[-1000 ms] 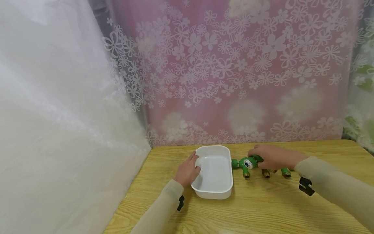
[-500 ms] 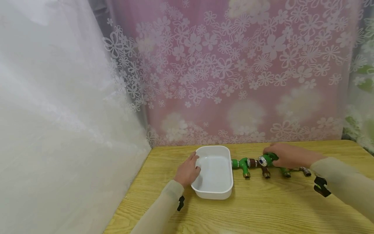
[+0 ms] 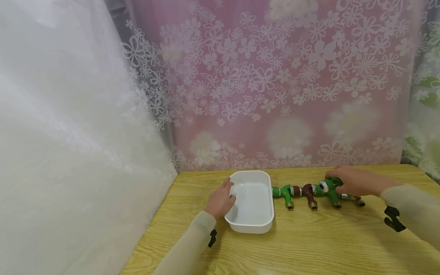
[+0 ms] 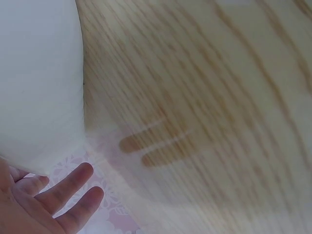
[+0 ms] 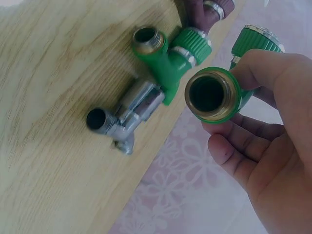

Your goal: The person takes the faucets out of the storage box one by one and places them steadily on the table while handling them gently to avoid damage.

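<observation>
My left hand is at the left side of a white plastic basin, thumb over the rim and fingers along the outer wall. In the left wrist view two fingers stick out past the wall. My right hand holds a green tap with a brass-threaded mouth and a ribbed knob, above the table. Beneath it in the right wrist view lie another green tap and a chrome tap. A brown tap and a further green tap extend the row toward the basin.
The wooden table runs to a pink curtain with white flowers at the back. White sheeting hangs along the left side. The tap row stands close to the basin's right wall.
My right hand has moved right along the tap row with the green tap in it, uncovering the brown tap and the green one behind. My left hand and the basin have stayed in place.
</observation>
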Demonstrator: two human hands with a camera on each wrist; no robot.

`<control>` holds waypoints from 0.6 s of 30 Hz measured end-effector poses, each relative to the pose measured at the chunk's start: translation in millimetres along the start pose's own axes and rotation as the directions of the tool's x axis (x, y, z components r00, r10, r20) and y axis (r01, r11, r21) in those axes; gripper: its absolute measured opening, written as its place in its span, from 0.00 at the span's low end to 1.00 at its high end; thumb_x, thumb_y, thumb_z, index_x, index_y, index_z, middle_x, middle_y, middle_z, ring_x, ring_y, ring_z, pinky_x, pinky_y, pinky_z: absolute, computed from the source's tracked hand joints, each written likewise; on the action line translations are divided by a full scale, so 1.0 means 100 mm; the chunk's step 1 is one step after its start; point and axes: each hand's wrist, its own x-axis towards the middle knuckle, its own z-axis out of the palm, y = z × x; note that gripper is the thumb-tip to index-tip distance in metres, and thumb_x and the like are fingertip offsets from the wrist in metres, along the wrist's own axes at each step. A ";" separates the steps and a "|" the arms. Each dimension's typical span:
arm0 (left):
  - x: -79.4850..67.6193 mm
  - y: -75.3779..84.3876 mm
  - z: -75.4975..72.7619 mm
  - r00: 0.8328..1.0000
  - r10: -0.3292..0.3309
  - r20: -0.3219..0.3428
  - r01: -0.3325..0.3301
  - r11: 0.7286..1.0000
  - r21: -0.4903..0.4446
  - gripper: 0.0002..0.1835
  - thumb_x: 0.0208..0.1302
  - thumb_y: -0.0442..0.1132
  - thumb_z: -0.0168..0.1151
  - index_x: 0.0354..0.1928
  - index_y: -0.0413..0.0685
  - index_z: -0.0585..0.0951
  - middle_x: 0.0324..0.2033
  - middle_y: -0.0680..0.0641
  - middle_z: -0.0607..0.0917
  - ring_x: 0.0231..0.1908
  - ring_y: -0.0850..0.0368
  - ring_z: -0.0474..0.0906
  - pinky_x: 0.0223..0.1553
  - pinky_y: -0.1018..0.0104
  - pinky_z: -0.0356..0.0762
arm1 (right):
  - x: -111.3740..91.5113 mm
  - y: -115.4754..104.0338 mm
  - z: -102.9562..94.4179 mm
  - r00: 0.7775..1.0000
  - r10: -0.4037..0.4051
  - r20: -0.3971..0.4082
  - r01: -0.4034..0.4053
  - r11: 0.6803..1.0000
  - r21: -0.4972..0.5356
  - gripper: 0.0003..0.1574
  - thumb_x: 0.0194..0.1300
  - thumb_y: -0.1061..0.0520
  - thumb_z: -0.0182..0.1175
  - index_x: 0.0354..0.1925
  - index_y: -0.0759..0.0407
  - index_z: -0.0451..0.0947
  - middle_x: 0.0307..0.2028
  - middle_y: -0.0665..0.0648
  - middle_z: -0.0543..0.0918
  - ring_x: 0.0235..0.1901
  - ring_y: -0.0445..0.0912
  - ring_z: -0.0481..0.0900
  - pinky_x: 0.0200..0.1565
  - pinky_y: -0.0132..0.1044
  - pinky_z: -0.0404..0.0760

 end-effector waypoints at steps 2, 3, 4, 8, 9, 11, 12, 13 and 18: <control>0.00 0.00 -0.01 1.000 0.000 0.005 0.000 1.000 0.000 0.27 0.72 0.45 0.52 0.71 0.49 0.70 0.77 0.49 0.61 0.64 0.49 0.76 0.53 0.53 0.81 | -0.02 0.05 0.00 1.000 0.010 -0.008 -0.010 1.000 -0.021 0.26 0.62 0.54 0.69 0.57 0.59 0.79 0.52 0.59 0.84 0.49 0.58 0.83 0.42 0.52 0.83; 0.00 0.00 -0.02 1.000 0.002 0.005 -0.002 1.000 0.001 0.27 0.72 0.45 0.52 0.71 0.49 0.71 0.77 0.49 0.61 0.65 0.49 0.76 0.53 0.52 0.81 | -0.03 0.07 -0.01 1.000 0.015 -0.013 -0.015 1.000 -0.026 0.26 0.62 0.54 0.69 0.57 0.59 0.79 0.52 0.59 0.84 0.48 0.57 0.83 0.42 0.52 0.83; 0.00 0.00 -0.02 1.000 0.002 0.005 -0.002 1.000 -0.001 0.27 0.72 0.45 0.52 0.71 0.49 0.71 0.77 0.49 0.61 0.65 0.49 0.75 0.54 0.52 0.81 | -0.04 0.09 -0.01 1.000 0.017 -0.017 -0.018 0.999 -0.029 0.26 0.62 0.54 0.69 0.57 0.59 0.79 0.52 0.59 0.84 0.48 0.57 0.83 0.42 0.53 0.83; 0.00 -0.01 0.00 1.000 0.001 0.005 -0.001 1.000 -0.006 0.27 0.72 0.45 0.53 0.71 0.49 0.71 0.77 0.49 0.61 0.64 0.49 0.76 0.54 0.52 0.81 | -0.11 0.17 -0.03 0.999 0.032 -0.017 -0.032 0.999 -0.019 0.28 0.62 0.53 0.70 0.58 0.61 0.79 0.53 0.63 0.83 0.49 0.59 0.83 0.42 0.54 0.83; 0.01 -0.01 0.00 1.000 0.003 0.005 -0.003 1.000 -0.008 0.27 0.72 0.44 0.53 0.71 0.49 0.71 0.77 0.49 0.61 0.63 0.49 0.77 0.54 0.52 0.81 | -0.13 0.18 -0.03 0.999 0.041 -0.014 -0.041 0.999 -0.013 0.29 0.62 0.53 0.70 0.59 0.62 0.78 0.53 0.64 0.83 0.49 0.60 0.83 0.43 0.54 0.83; 0.01 -0.01 0.00 1.000 0.004 0.007 -0.004 1.000 -0.013 0.27 0.72 0.44 0.52 0.71 0.49 0.70 0.77 0.49 0.61 0.62 0.48 0.78 0.53 0.52 0.82 | -0.17 0.24 -0.03 0.998 0.062 -0.013 -0.062 0.998 -0.011 0.31 0.62 0.52 0.70 0.59 0.63 0.77 0.54 0.66 0.82 0.50 0.60 0.83 0.43 0.55 0.83; 0.01 -0.01 0.00 1.000 0.007 0.006 -0.007 1.000 -0.018 0.26 0.72 0.44 0.52 0.71 0.49 0.70 0.77 0.48 0.61 0.61 0.48 0.78 0.51 0.52 0.82 | -0.19 0.26 -0.03 0.997 0.070 -0.020 -0.070 0.998 -0.011 0.31 0.61 0.52 0.70 0.59 0.63 0.77 0.54 0.66 0.82 0.49 0.60 0.83 0.42 0.55 0.83; 0.01 -0.01 0.00 1.000 0.008 0.007 -0.008 1.000 -0.019 0.27 0.72 0.44 0.52 0.71 0.49 0.70 0.77 0.48 0.61 0.61 0.48 0.78 0.51 0.52 0.82 | -0.22 0.28 -0.03 0.997 0.075 -0.024 -0.075 0.997 -0.012 0.31 0.61 0.52 0.70 0.59 0.64 0.77 0.54 0.66 0.82 0.49 0.61 0.83 0.42 0.55 0.83; -0.01 0.00 -0.03 1.000 0.005 0.020 -0.004 1.000 -0.030 0.27 0.73 0.44 0.52 0.71 0.49 0.70 0.78 0.48 0.60 0.63 0.47 0.77 0.53 0.51 0.81 | -0.29 0.42 -0.01 0.995 0.091 -0.036 -0.092 0.996 -0.016 0.31 0.60 0.54 0.71 0.58 0.66 0.78 0.52 0.67 0.83 0.46 0.59 0.84 0.40 0.54 0.83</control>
